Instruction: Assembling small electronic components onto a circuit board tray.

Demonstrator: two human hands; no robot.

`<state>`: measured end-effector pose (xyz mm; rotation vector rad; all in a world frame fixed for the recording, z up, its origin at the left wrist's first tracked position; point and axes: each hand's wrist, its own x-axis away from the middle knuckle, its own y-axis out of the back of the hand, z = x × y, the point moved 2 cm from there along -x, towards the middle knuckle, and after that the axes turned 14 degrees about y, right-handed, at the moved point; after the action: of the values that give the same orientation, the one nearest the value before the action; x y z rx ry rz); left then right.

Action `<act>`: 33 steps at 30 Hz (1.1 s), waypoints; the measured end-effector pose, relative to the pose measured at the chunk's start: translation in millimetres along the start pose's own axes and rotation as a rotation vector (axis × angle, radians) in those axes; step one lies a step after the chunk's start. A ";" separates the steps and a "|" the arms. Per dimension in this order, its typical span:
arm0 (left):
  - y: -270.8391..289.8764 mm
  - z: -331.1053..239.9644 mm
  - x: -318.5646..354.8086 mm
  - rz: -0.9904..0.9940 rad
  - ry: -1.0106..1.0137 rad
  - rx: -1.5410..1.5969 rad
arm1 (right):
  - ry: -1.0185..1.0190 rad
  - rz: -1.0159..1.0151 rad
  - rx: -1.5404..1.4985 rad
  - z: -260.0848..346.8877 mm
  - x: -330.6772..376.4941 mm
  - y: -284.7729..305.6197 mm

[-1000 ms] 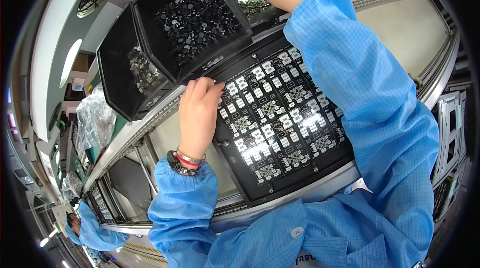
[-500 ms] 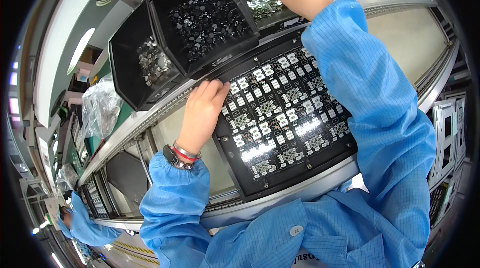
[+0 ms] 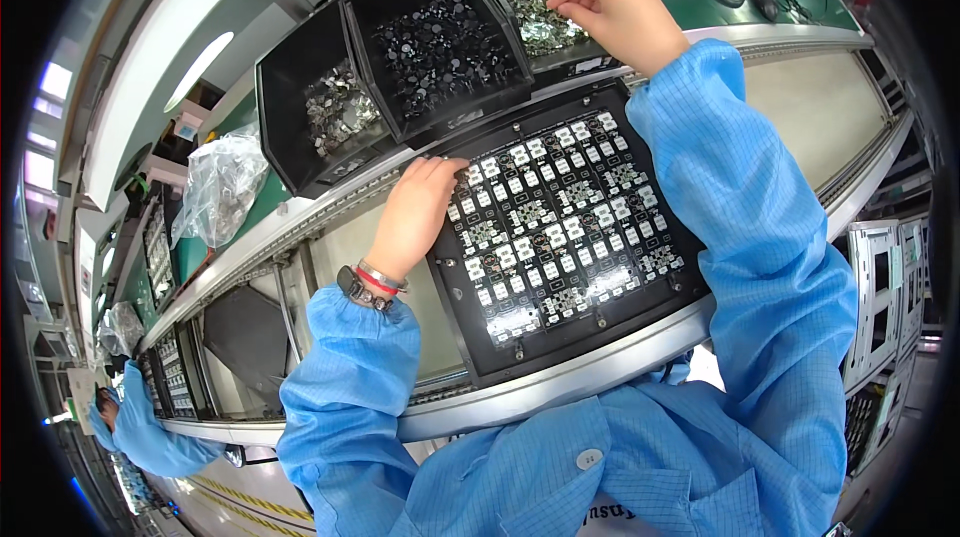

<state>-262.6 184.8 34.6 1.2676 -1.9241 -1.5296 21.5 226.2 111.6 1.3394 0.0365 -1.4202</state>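
Two hands, two spots, and both grips are tough to read

So the left hand is left of centre, fingers side by side and bent, with the tips down at the upper left corner of the circuit board panel. Can't tell if the thumb and index are pinching anything there, the back of the hand is in the way. The panel sits mid-frame in a black tray, rows of white parts facing up.

The right hand is up top, right of centre, above the shiny metal pieces in the rightmost bin. Fingers curled in, thumb tucked close to the index, definitely not spread. Whether there's a tiny piece between the tips, I honestly can't tell.

Next bin over, upper middle, has dark round-headed parts, and the one at upper left holds silvery bits.
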 end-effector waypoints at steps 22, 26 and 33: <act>-10.7 -17.5 -15.7 -0.216 -0.058 -0.328 | -0.030 -0.015 -0.119 22.2 31.5 7.1; -14.3 -19.2 -18.9 -0.227 0.003 -0.342 | -0.028 -0.031 -0.155 23.3 37.7 8.8; 6.0 -26.8 -7.3 -0.160 0.061 -0.152 | -0.059 -0.049 -0.214 16.6 53.7 11.8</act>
<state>-241.4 175.4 50.9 1.4122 -1.6689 -1.6593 33.2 175.6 87.0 1.1271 0.1783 -1.4531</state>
